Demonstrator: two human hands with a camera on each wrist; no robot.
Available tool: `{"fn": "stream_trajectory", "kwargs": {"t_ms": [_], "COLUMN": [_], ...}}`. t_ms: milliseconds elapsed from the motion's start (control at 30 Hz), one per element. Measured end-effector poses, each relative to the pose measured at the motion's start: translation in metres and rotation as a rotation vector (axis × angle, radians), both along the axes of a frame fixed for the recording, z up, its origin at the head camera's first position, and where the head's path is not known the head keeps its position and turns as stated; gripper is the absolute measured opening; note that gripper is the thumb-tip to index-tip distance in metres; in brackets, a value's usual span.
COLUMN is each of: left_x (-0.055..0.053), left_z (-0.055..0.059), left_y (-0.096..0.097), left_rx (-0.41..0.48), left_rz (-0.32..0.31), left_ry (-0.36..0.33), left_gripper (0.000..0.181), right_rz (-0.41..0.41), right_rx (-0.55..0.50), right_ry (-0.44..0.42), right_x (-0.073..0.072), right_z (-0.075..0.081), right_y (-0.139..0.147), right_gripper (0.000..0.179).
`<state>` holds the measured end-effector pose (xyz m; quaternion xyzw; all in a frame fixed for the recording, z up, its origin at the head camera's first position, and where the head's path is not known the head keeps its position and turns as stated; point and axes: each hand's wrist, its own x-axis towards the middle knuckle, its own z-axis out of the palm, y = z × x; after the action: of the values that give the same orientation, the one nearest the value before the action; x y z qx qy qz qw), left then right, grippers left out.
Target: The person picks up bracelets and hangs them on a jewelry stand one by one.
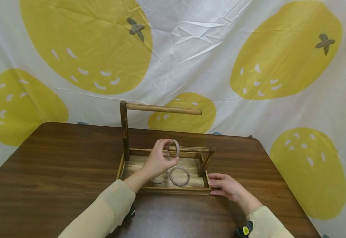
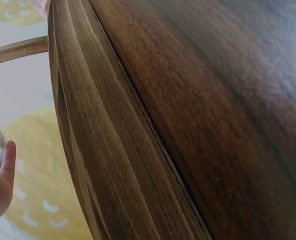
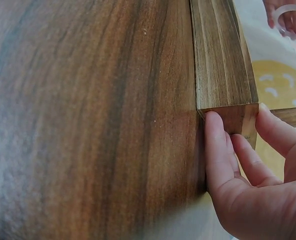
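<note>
Between thumb and fingers my left hand (image 1: 158,158) pinches a pale, translucent bangle (image 1: 177,150), held upright. In the head view the bangle overlaps the left end of the lower bar (image 1: 195,149) of a wooden jewellery stand (image 1: 175,190). Two more bangles lie in the stand's tray base: one (image 1: 188,177) in plain sight, the other (image 1: 160,182) partly hidden by the left hand. At the tray's front right corner, my right hand (image 1: 226,186) holds the end wall. The right wrist view shows its fingertips (image 3: 214,120) spread over that end, from near the table up to the rim.
A higher bar (image 1: 164,108) runs right from the tall left post (image 1: 124,132) and ends free. The lower bar joins a short right post (image 1: 206,162). Everything stands on a dark wooden table (image 1: 71,158), with a lemon-print curtain (image 1: 190,66) behind.
</note>
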<state>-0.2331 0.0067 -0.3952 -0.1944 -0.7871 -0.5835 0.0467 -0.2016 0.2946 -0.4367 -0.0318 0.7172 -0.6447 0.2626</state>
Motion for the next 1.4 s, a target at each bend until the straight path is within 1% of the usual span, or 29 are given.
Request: {"fn": "stream_trajectory", "kwargs": {"t_ms": [100,167,300,400,533,633,800,900,1167,1400], "left_x": [0.000,0.001,0.000,0.000,0.000,0.000,0.001,0.000,0.003,0.004], "left_z": [-0.001,-0.002,-0.004,-0.004,-0.003,-0.003,-0.004,-0.005,-0.005,-0.008], "left_y": [0.002,0.003,0.005,0.007,0.009,0.010,0.014,0.016,0.019,0.023], "left_rx": [0.012,0.013,0.023,0.046,0.065,0.078,0.129,0.136,0.141,0.206], "left_rz": [-0.008,-0.007,0.002,0.008,0.013,0.014,0.006,0.004,-0.008,-0.031], "left_ry": [-0.002,-0.003,0.004,0.007,-0.005,-0.022,-0.053,-0.065,-0.170,-0.219], "left_gripper": [0.064,0.063,0.062,0.062,0.062,0.061,0.060,0.059,0.060,0.058], "right_rz": [-0.012,-0.018,-0.024,-0.020,-0.018,-0.022,-0.026,-0.026,-0.022,-0.021], "right_rx": [0.017,0.023,0.023,0.021,0.019,0.021,0.022,0.018,0.009,0.006], "right_ry": [-0.007,-0.010,-0.013,-0.006,-0.002,-0.005,-0.006,-0.007,-0.006,-0.005], "right_x": [0.001,0.001,0.000,-0.001,0.000,0.000,0.000,0.001,0.001,0.002], "right_z": [0.003,0.004,0.003,0.003,0.005,0.006,0.006,0.005,0.004,0.004], "right_y": [-0.003,-0.003,-0.003,-0.003,-0.004,-0.005,-0.005,-0.005,-0.004,-0.003], "right_gripper": [0.058,0.056,0.057,0.059,0.058,0.058,0.058,0.058,0.058,0.058]}}
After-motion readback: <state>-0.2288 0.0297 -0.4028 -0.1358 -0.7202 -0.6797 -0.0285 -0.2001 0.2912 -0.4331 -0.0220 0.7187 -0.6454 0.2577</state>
